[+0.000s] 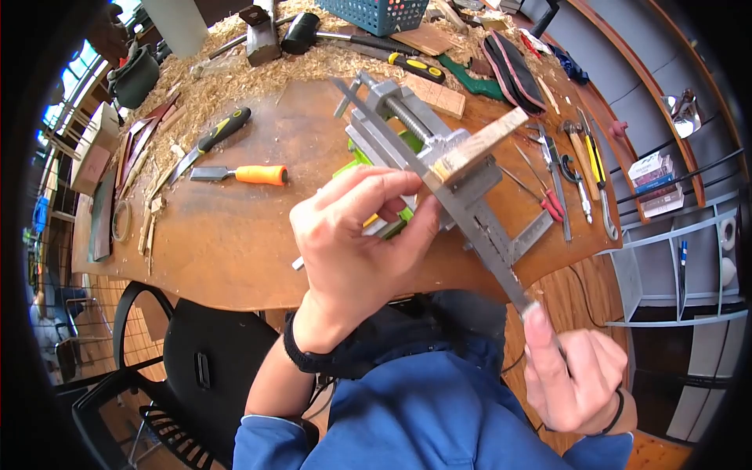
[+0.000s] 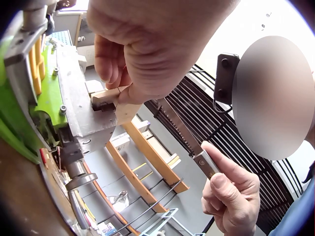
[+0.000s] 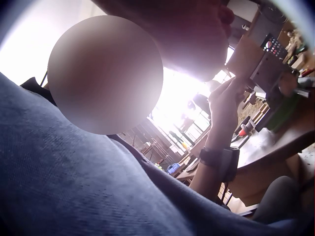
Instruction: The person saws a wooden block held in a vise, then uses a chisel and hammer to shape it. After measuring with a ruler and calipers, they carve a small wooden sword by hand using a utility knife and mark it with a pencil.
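A light wooden strip is clamped in a metal bench vise with green parts, at the table's front edge. My left hand pinches the strip's near end between thumb and fingers. With my right hand, low on the right, I grip a saw by its handle end, thumb laid along it. Its narrow toothed blade slants up past the strip's near end, right beside the left fingertips. The right wrist view mostly shows clothing, with the left hand at the work in the background.
Left of the vise lie an orange-handled chisel and a tool with a black-and-yellow handle. Wood shavings, a mallet and a blue basket are behind. Red-handled pliers lie right. A black chair stands front left.
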Available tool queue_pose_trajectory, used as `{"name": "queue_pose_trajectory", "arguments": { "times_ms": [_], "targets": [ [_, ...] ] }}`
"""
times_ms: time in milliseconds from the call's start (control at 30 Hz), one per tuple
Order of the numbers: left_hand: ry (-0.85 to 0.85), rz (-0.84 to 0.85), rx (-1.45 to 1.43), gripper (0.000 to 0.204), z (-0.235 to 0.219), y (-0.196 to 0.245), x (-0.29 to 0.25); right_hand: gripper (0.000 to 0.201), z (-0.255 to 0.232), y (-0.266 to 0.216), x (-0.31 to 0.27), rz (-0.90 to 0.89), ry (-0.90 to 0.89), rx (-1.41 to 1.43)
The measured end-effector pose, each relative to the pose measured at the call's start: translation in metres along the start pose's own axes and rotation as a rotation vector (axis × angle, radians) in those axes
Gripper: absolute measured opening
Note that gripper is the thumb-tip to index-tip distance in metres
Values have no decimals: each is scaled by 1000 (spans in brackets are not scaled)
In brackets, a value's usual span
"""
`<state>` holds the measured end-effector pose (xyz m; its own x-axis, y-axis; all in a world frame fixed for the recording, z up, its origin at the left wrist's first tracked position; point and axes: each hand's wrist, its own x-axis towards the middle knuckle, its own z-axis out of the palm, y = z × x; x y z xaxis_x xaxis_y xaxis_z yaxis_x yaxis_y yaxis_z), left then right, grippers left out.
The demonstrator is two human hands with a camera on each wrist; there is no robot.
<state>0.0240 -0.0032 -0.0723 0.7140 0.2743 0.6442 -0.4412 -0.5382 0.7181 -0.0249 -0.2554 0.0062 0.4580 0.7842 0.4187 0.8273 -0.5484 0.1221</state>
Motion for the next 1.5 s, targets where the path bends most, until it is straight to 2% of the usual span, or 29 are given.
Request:
{"name": "queue_pose_trajectory", "arguments": {
  "times_ms": [67, 200, 300, 567, 700, 733, 867, 1067, 1300, 1500],
  "targets": [
    [2, 0, -7, 17, -1, -1, 1, 56, -17, 0, -2, -6, -164, 48],
    [-18, 22, -5, 18, -2, -3, 3, 64, -8, -3, 13, -13, -89, 16],
    [20, 13, -31, 19, 3, -4, 2, 65, -5, 0, 23, -9, -146, 23],
    [77, 36, -57, 20, 7, -9, 0, 53, -15, -5, 3, 22, -140, 32],
    [97, 53, -39, 20, 10, -8, -2, 51, -9, -3, 20, 3, -138, 36],
    [110, 42, -49, 20, 11, -7, -2, 50, -11, 0, 23, -5, -214, 22],
    [109, 37, -58, 20, 11, -10, -3, 49, -7, 3, 20, -21, -197, 41],
    [121, 54, -38, 19, 12, -12, -4, 48, -21, -6, -2, 55, -171, 66],
    [82, 58, 10, 18, 5, -8, 1, 52, -6, -5, 19, 47, -92, 29],
    [73, 53, 75, 18, 2, -8, 3, 55, -1, -3, 22, 49, -111, 34]
  ]
}}
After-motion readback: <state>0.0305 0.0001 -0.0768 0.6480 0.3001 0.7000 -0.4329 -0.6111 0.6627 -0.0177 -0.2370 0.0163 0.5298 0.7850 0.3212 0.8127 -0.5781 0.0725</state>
